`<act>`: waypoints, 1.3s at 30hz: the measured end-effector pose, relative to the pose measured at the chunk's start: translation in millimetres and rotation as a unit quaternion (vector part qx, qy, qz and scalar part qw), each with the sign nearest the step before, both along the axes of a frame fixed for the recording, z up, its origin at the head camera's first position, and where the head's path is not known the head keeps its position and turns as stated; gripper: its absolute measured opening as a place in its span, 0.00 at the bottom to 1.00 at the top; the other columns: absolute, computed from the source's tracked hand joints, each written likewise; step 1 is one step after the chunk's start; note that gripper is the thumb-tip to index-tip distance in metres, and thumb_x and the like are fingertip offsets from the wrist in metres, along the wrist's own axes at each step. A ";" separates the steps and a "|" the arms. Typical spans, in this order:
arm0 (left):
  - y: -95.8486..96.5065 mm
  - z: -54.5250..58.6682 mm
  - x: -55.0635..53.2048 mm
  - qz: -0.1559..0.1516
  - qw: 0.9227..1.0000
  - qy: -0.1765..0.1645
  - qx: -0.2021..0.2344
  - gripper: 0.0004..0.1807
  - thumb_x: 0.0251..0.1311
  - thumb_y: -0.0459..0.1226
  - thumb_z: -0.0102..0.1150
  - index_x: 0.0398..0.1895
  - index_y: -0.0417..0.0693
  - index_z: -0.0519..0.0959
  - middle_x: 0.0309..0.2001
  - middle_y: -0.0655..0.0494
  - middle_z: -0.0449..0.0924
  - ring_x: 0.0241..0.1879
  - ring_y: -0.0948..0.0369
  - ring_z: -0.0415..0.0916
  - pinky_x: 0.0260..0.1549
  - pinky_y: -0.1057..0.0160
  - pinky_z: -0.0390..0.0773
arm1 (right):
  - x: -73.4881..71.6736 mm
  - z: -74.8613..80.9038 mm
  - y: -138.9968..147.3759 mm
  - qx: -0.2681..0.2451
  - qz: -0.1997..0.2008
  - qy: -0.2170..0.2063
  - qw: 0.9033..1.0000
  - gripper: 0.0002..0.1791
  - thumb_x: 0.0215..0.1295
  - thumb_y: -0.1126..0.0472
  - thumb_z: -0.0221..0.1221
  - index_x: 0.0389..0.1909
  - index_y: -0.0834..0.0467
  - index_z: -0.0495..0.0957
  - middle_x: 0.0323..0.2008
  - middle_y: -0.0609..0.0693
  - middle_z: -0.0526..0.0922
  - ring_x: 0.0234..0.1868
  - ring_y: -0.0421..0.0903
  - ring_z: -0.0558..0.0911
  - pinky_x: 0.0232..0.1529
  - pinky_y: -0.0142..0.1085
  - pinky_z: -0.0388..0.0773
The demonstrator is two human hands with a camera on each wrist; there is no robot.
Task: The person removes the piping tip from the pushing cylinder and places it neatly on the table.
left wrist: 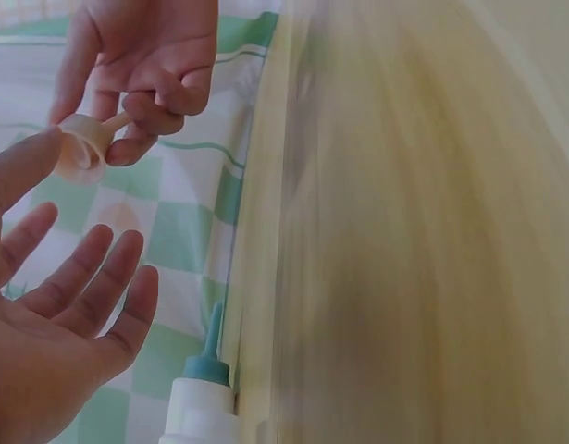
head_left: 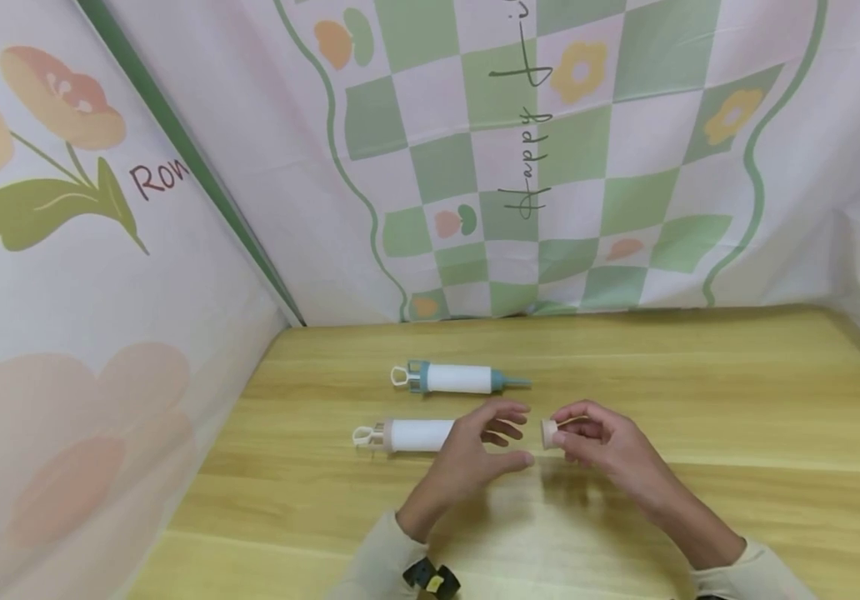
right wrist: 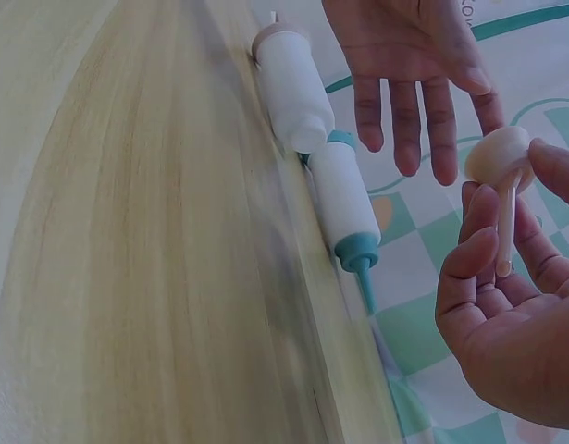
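Nearer the person than the teal-tipped syringe (head_left: pixel 460 379), the left hand (head_left: pixel 475 450) hid the beige-collared syringe's (head_left: pixel 418 435) front end in the head view; to its right — in that view — the right hand (head_left: pixel 621 454) covered the beige cap's (head_left: pixel 548 434) stem (right wrist: pixel 506 227); far left of it, lettering (head_left: pixel 160 177) broke off; the left wrist view's lower edge cut off its rear.

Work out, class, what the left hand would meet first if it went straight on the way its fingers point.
The left hand would probably meet the beige nozzle cap, pinched in the right hand; the head view shows it just ahead, though exact depth is hard to judge.
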State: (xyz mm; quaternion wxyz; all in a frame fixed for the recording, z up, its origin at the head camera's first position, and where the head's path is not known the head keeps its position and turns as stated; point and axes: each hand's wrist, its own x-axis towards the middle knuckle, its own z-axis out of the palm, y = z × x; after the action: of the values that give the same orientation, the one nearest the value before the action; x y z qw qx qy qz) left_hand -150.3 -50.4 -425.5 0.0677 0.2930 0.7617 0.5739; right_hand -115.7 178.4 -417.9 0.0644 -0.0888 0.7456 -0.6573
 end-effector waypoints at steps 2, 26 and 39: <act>1.5 0.1 0.4 -0.001 1.000 0.000 0.005 0.28 0.57 0.32 0.72 0.61 0.48 0.75 0.53 0.47 0.80 0.48 0.56 0.80 0.50 0.56 0.80 | 0.2 0.2 0.1 -0.001 0.000 0.001 1.000 0.19 0.71 0.61 0.61 0.56 0.68 0.73 0.45 0.61 0.83 0.40 0.56 0.82 0.40 0.42 0.82; 17.0 -5.9 2.7 -0.005 0.999 0.019 0.036 0.22 0.58 0.30 0.70 0.55 0.45 0.77 0.42 0.52 0.82 0.41 0.61 0.81 0.45 0.63 0.81 | 2.4 -1.0 -3.9 -0.016 0.009 -0.001 1.000 0.20 0.70 0.62 0.61 0.56 0.69 0.72 0.45 0.61 0.81 0.44 0.48 0.82 0.44 0.42 0.82; 18.6 -4.8 5.3 0.012 0.998 0.005 0.055 0.21 0.57 0.27 0.70 0.54 0.44 0.78 0.42 0.48 0.82 0.42 0.50 0.81 0.46 0.61 0.82 | 2.2 -1.1 -6.0 -0.020 0.003 -0.006 1.000 0.20 0.70 0.61 0.62 0.56 0.69 0.72 0.45 0.60 0.82 0.44 0.48 0.82 0.45 0.42 0.83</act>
State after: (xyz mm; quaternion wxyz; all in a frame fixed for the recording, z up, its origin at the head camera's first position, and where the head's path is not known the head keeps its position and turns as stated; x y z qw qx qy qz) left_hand -145.0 -31.8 -430.3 0.0406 0.2902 0.7328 0.6141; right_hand -113.5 172.4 -419.0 0.0693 -0.0882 0.7319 -0.6722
